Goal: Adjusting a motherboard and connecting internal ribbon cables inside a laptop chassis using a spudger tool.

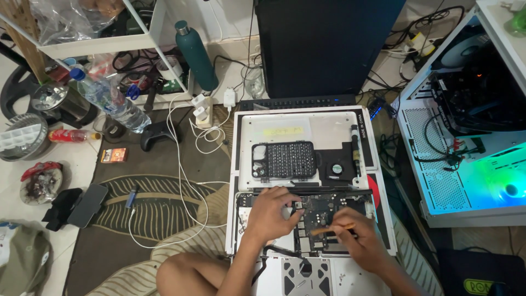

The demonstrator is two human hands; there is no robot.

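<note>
Opened laptop (312, 230) on patterned rug (153, 219), left hand (271, 212) grip pinching its board, right hand (359, 241) grip clamped on tool (327, 229), tiled floor (22, 181)

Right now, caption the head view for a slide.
Two bare hands, left hand and right hand, work on an opened laptop's circuit board.

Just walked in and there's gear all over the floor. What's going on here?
A person sits on the floor over an opened laptop with its circuit board exposed. The left hand rests on the board. The right hand holds a thin wooden-looking tool to it. A bit tray and small fan lie on the removed bottom cover.
</note>
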